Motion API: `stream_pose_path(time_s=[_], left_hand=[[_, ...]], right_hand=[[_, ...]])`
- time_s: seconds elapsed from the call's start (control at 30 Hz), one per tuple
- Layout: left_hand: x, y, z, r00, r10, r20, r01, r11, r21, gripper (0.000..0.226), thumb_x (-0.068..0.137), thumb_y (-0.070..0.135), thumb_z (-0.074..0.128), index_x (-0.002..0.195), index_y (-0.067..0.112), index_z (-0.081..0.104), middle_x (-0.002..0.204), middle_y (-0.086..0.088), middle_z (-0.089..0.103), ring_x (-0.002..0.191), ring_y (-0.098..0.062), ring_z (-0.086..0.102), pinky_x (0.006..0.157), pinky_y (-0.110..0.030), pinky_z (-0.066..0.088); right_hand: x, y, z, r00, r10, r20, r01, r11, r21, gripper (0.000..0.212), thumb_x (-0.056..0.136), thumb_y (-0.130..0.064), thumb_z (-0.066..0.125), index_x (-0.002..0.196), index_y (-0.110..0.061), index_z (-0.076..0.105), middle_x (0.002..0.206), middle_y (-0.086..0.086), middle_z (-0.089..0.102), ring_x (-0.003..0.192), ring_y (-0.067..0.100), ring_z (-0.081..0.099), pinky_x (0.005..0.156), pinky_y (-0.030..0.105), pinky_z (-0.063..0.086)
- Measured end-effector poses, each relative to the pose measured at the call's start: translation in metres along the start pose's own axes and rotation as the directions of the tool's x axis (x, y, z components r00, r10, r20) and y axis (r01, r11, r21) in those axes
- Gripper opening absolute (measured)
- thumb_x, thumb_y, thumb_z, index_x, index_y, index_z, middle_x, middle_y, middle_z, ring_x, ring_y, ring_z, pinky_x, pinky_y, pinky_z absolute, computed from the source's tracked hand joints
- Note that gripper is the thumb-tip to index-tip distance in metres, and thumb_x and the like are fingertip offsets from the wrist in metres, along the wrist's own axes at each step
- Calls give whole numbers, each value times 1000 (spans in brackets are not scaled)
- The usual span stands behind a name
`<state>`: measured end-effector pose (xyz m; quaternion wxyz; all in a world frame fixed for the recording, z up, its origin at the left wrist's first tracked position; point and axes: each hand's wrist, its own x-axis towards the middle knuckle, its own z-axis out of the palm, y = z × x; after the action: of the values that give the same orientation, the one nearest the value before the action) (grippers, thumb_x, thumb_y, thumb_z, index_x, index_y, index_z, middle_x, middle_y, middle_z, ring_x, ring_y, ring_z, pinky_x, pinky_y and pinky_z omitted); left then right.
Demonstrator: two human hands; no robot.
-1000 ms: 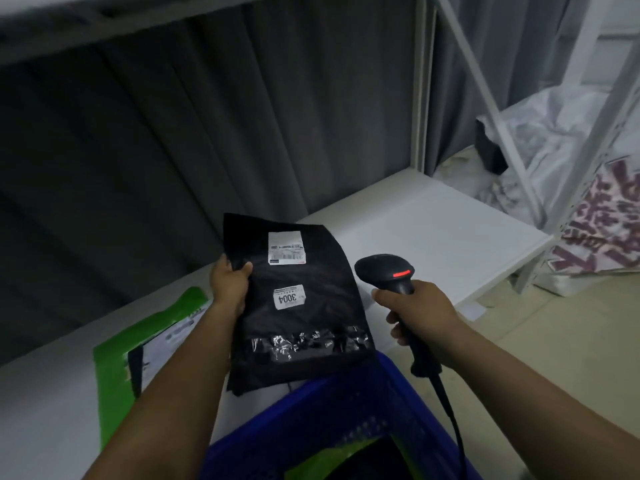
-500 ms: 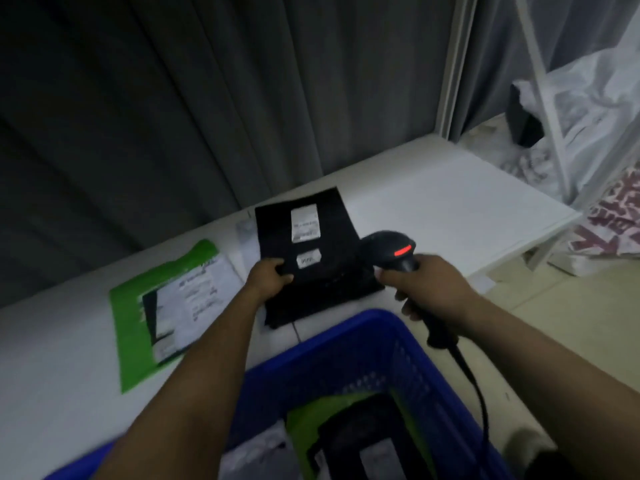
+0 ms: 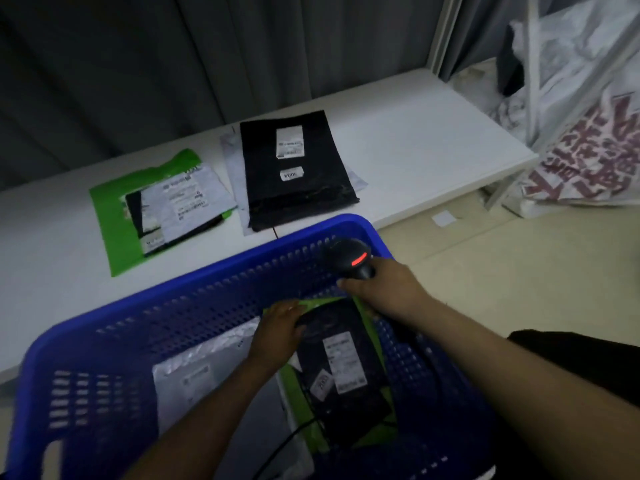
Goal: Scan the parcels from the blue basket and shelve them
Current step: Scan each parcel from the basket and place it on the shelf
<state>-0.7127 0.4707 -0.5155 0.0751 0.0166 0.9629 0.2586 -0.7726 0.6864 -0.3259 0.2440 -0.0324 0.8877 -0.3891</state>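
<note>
The blue basket [image 3: 214, 292] fills the lower view. Inside it lie a black parcel [image 3: 343, 368] with white labels on top of a green parcel [image 3: 294, 386], and a silver-grey parcel [image 3: 194, 379] to the left. My left hand [image 3: 278, 332] is down in the basket and grips the top edge of the black parcel. My right hand [image 3: 384, 289] holds the black scanner [image 3: 351, 258], red light on, over the basket's far right rim. On the white shelf [image 3: 415, 140] lie a black parcel [image 3: 294, 171] on a grey one, and a green parcel [image 3: 156, 209].
Grey curtains hang behind the shelf. A white shelf post [image 3: 445, 32] stands at the right end. Large white sacks with red print [image 3: 585, 133] sit on the floor to the right. A small white paper scrap [image 3: 444, 218] lies on the beige floor.
My left hand let go of the black parcel on the shelf and dropped into the basket onto another black parcel. The right hand with the scanner came back over the basket. The view tilted down.
</note>
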Motion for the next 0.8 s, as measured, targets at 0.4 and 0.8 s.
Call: stream_pose_path(time_s=[0.4, 0.8], left_hand=[[59, -59, 121, 873, -367, 321, 339, 930, 143, 80, 91, 40, 64, 152, 12, 22, 154, -14, 29, 137, -35, 34, 107, -45, 37], [39, -55, 107, 920, -384, 81, 391, 886, -247, 23, 91, 14, 66, 110, 0, 65, 105, -11, 64, 97, -29, 59, 84, -41, 47]], right_hand=[[16, 104, 59, 963, 268, -13, -268, 962, -48, 33, 87, -35, 70, 66, -25, 46, 72, -2, 58, 73, 17, 59, 60, 22, 34], [33, 101, 73, 956, 292, 14, -291, 955, -60, 23, 88, -36, 68, 93, -14, 65, 88, 8, 67, 84, 20, 62, 60, 25, 33]])
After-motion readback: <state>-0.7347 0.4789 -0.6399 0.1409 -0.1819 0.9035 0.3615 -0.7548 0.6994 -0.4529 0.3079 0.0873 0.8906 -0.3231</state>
